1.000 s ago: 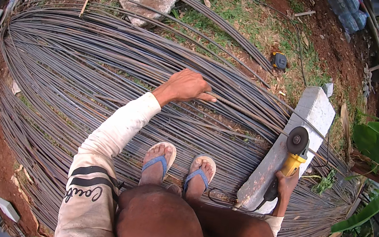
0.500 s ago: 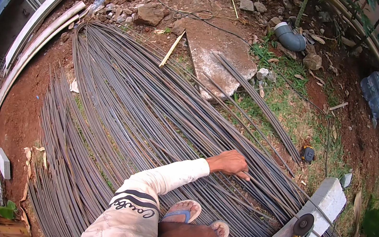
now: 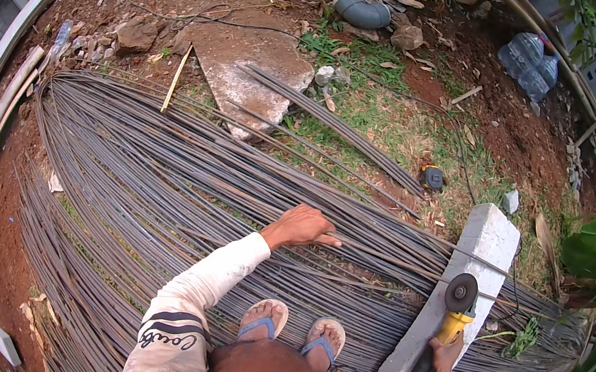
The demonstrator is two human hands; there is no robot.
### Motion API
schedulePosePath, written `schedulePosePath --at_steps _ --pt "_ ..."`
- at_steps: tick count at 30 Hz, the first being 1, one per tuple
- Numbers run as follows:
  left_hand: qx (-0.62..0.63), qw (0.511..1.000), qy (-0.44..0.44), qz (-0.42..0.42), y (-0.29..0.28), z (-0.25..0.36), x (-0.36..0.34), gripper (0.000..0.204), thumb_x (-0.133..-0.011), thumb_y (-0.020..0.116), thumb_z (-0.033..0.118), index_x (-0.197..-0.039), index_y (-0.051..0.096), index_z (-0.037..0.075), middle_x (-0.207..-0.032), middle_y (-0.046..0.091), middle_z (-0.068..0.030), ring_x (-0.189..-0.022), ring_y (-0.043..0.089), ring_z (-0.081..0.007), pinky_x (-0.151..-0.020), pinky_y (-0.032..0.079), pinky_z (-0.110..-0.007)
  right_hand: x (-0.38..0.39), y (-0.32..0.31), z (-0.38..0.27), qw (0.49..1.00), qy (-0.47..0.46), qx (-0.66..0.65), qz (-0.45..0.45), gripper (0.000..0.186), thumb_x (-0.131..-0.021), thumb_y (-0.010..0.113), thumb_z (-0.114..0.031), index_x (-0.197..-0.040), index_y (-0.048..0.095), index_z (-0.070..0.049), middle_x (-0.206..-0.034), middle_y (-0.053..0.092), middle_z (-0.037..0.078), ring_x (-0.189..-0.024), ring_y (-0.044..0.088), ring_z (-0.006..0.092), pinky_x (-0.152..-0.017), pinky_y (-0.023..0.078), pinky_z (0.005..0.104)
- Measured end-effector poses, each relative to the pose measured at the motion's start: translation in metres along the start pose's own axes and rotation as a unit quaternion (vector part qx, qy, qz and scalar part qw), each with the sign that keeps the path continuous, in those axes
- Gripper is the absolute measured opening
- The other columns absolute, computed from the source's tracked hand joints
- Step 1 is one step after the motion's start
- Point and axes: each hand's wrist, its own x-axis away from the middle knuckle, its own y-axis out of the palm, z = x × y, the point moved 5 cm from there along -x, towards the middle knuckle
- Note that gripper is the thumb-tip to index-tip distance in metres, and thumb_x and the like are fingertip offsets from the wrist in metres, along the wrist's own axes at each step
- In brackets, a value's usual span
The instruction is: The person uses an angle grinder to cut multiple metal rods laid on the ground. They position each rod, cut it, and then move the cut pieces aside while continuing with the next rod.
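Note:
Long thin steel rods (image 3: 163, 167) are spread in a big bundle over the ground in front of me. My left hand (image 3: 304, 226) is closed on a steel rod near the upper middle of the bundle, its thumb pointing right along it. In my right hand (image 3: 446, 353) is a yellow and black angle grinder (image 3: 454, 326), gripped by its body, with the dark disc (image 3: 461, 293) pointing away from me. It is over a pale concrete block (image 3: 487, 239), across whose top two rods lie. Whether the disc touches the block I cannot tell.
My sandalled feet stand among the rods. A few separate rods (image 3: 337, 127) rest partly on a broken slab (image 3: 246, 65), beside a tape measure (image 3: 432, 177). Farther off are a grey pipe elbow (image 3: 362, 11) and plastic bottles (image 3: 530, 65). A thin cable (image 3: 464, 145) crosses the grass.
The view has swung right, so the scene sits farther left. The grinder and my right hand show more fully. My left hand stays on the rods.

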Motion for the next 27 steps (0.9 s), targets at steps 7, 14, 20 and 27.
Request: schedulePosePath --at_steps 7,14,20,27 --pt "-0.034 0.998 -0.010 0.053 -0.031 0.006 0.000 0.067 -0.101 0.064 0.066 -0.072 0.064 0.005 -0.062 0.061 -0.0175 -0.063 0.063 -0.0420 -0.060 0.047 -0.052 0.028 -0.013 0.001 0.988 0.082 -0.116 0.053 0.061 -0.070 0.082 -0.001 -0.127 0.062 -0.001 -0.105 0.068 0.005 -0.092 0.066 0.0183 -0.086 0.055 0.0335" --pt "-0.010 0.997 -0.058 0.045 0.026 -0.015 0.006 0.065 -0.102 0.065 0.062 -0.072 0.066 0.005 -0.060 0.058 -0.0182 -0.060 0.059 -0.0425 -0.059 0.044 -0.052 0.044 -0.021 0.008 0.984 0.073 -0.133 0.090 0.064 -0.070 0.083 -0.003 -0.130 0.062 -0.001 -0.101 0.065 0.002 -0.084 0.063 0.0141 -0.075 0.054 0.0305" --pt "0.016 0.996 -0.066 0.053 0.040 -0.021 0.007 0.064 -0.104 0.062 0.064 -0.080 0.071 0.005 -0.064 0.061 -0.0195 -0.065 0.061 -0.0446 -0.064 0.047 -0.053 0.044 -0.016 0.008 0.981 0.099 -0.149 0.071 0.065 -0.069 0.084 -0.005 -0.129 0.062 0.000 -0.100 0.064 0.001 -0.086 0.063 0.0143 -0.078 0.054 0.0311" --pt "-0.040 0.979 -0.130 -0.149 -0.016 0.002 -0.001 0.081 -0.108 0.048 0.070 -0.082 0.076 -0.002 -0.078 0.070 -0.0282 -0.084 0.069 -0.0492 -0.079 0.052 -0.058 0.050 -0.019 0.011 0.975 0.117 -0.173 0.073 0.064 -0.068 0.084 -0.005 -0.128 0.063 -0.002 -0.104 0.065 0.001 -0.095 0.064 0.0155 -0.089 0.053 0.0340"
